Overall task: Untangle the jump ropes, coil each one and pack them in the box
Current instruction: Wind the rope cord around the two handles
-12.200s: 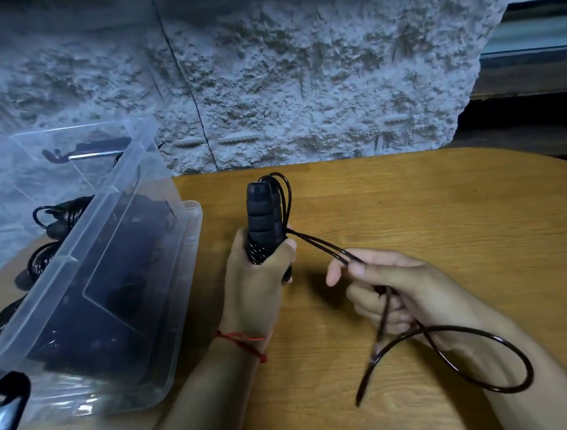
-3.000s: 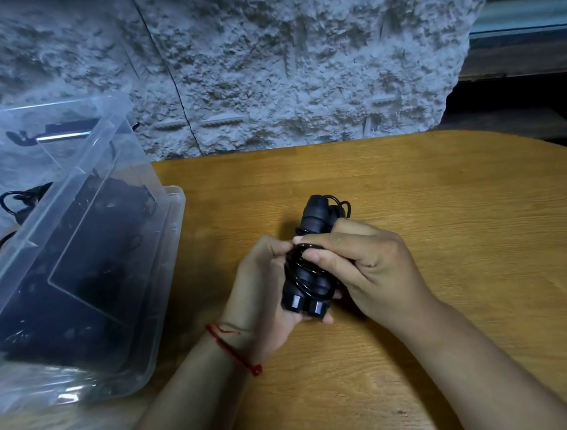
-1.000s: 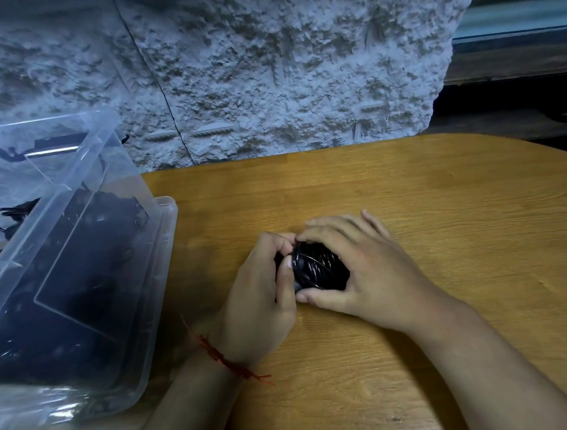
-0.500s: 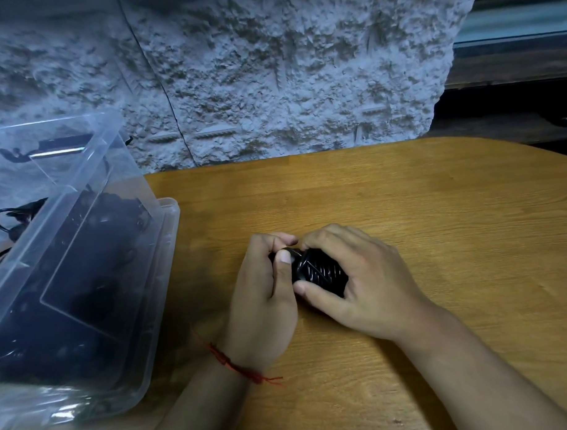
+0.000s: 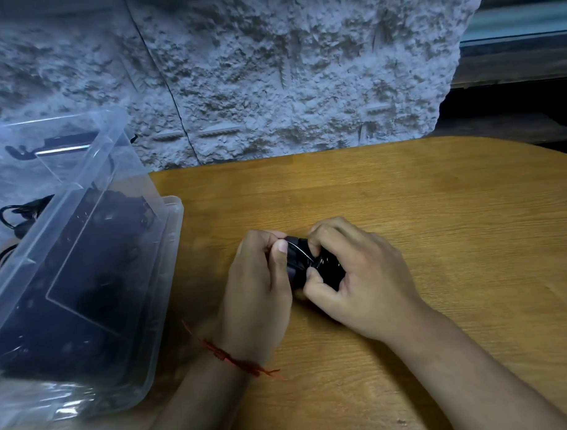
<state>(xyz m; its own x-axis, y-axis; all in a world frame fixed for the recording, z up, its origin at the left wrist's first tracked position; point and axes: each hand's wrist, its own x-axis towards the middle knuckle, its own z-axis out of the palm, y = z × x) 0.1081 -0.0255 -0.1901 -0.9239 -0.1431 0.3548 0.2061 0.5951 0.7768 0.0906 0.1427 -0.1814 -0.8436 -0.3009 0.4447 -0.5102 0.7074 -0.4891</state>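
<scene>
From the head camera, a wound jump rope sits low over the middle of the wooden tabletop, caught between both hands. It is a compact black bundle: chunky matte handles side by side with thin glossy cord wrapped round them. The left hand has its grip clamped on the bundle's left end, with the thumb laid across the cord. The right hand grips the right side with curled fingers, thumb tucked beneath. A frayed red thread bracelet circles the left wrist. On the left stands a clear plastic box with rounded corners, dark rope bundles dimly visible through its cloudy walls. Behind the warm, fine-grained tabletop rises a rough, pitted grey wall.
</scene>
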